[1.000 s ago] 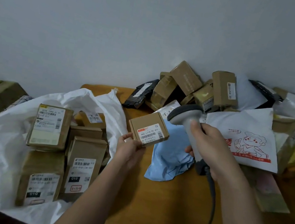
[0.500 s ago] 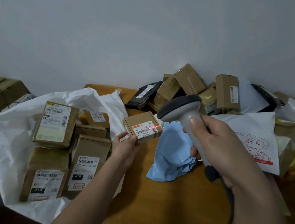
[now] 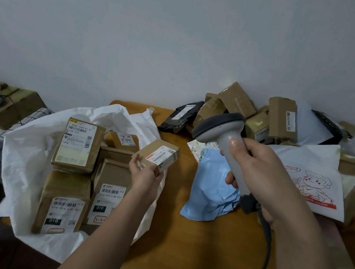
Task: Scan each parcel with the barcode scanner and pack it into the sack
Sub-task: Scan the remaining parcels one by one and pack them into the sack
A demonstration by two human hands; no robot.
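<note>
From the head camera, I saw the left hand (image 3: 145, 176) pinching a small brown parcel (image 3: 159, 156) by its near corner, label up, held over the sack's right edge. The white sack (image 3: 28, 151) lay open off the left end of the bench (image 3: 175, 251), with several labelled cardboard boxes (image 3: 78, 144) already inside it. To the right of the sack, my right hand (image 3: 261, 172) was wrapped around the grey barcode scanner (image 3: 225, 140), its dark head tilted left toward the parcel and its cable trailing down across the bench. A blue mailer bag (image 3: 209, 191) lay on the bench beneath the scanner. Farther right of the sack, a heap of parcels (image 3: 268, 121) sat against the wall; their labels were too blurred to read.
</note>
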